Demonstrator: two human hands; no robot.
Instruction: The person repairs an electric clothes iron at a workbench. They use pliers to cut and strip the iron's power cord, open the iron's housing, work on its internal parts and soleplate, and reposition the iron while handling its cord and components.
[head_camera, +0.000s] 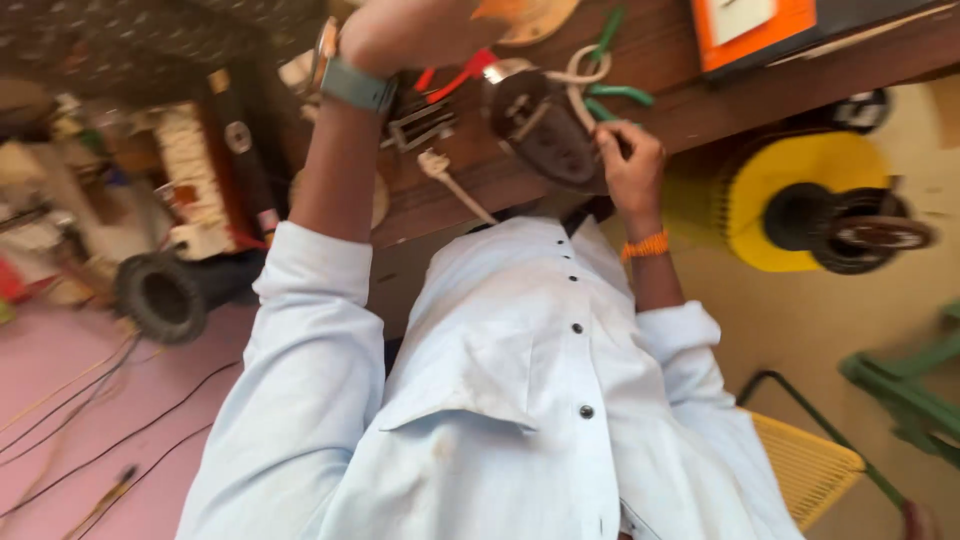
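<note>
The head camera looks down the person's pale blue shirt (520, 400) toward a brown wooden table (700, 110) in the upper half of the frame.

The right hand (628, 160), right of centre, is curled, its fingertips pressed against the edge of a dark oval metal part (540, 125) lying on the table near its front edge. An orange band (645, 245) circles that wrist.

The left hand (400, 30) is at the top centre, mostly cut off by the frame edge, so I cannot tell whether it is spread or pinching anything. A grey watch strap (355, 85) wraps its wrist.

Just beside the dark part lie pliers with green handles (610, 70), a red-handled tool (455, 75) and a white cord (455, 185) running down toward the table's edge.

At the upper right corner sits a flat orange rectangular package with a white label (750, 25); its printing is too blurred to read. Right of the table, on the floor, stands a yellow round fan guard (790, 200) with a black hub. A black ring (160, 295) lies at the left, above thin wires (110, 440) on a pink floor. A yellow woven chair (805, 465) with a green frame shows at the lower right.
</note>
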